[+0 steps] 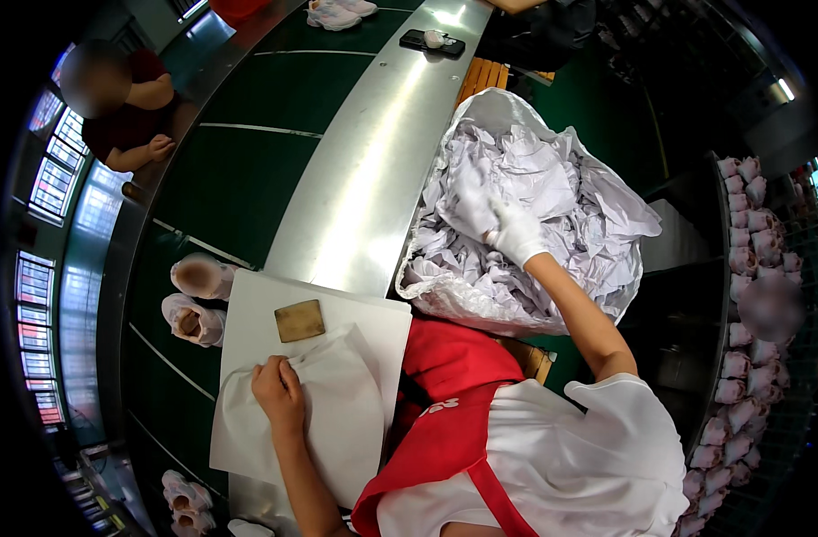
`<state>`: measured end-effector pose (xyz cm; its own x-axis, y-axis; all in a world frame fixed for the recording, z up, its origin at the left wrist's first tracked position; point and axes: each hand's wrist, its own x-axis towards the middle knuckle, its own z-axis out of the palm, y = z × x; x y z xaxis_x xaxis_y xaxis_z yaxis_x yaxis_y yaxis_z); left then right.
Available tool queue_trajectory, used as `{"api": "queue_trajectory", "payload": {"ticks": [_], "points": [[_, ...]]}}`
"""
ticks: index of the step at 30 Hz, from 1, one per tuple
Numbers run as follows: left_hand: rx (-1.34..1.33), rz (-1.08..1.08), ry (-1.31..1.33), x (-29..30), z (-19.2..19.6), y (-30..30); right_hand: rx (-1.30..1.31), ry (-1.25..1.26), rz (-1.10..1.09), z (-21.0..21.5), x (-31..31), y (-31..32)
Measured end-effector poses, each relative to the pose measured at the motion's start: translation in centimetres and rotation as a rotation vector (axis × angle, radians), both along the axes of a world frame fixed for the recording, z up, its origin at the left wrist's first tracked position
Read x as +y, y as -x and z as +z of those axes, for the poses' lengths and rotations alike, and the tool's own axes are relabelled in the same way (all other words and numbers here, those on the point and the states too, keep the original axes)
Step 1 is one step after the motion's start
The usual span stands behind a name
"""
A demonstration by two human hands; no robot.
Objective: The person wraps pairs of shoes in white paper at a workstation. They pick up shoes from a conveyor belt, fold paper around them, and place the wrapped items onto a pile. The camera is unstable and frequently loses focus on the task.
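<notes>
Presently, the left hand (279, 394), bare, is laid flat with fingers curled loosely on a sheet of white tissue paper (337, 421); nothing is gripped, only pressed. The paper lies under and to the right of that hand, on a white board (248, 313) upon the table (364, 179). Its long axis is judged to run from the near right corner away toward the far left, one corner pointing beyond the fingers. Just beyond the hand a small tan square pad (299, 320) is seen.

The right hand (514, 231), in a white glove, is sunk into a large bag of crumpled white paper (534, 206), closed on a crumpled sheet.

Judgement: a single sheet is best pinched and lifted clear, while the flat sheet is kept pinned so that it does not slide.

Farther left, pale shoes (198, 300) rest on the green belt (248, 170).
</notes>
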<state>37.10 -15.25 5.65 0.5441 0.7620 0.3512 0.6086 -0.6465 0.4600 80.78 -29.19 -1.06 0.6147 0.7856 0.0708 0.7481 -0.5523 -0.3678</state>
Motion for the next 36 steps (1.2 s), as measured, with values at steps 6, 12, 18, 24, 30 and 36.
{"api": "queue_trajectory", "payload": {"ticks": [6,12,18,24,30,36], "points": [[-0.015,0.005,0.006,-0.3,0.3,0.0,-0.025,-0.054,-0.038,-0.3,1.0,0.6],[-0.014,0.0,0.013,-0.4,0.2,0.5,-0.175,-0.323,-0.003,0.7,3.2,0.1],[-0.146,-0.035,0.017,-0.4,0.0,0.8,-0.146,-0.829,0.004,3.7,3.0,-5.6],[-0.444,-0.062,0.401,-1.0,1.2,2.3,0.093,-0.887,-0.111,8.6,5.2,-8.4],[-0.386,-0.213,0.485,-3.0,7.3,-1.5,0.469,-0.73,0.379,16.0,10.0,10.3],[-0.342,0.093,0.575,-3.5,5.7,-1.4,0.398,-0.58,0.825,16.8,12.4,22.8]]}}
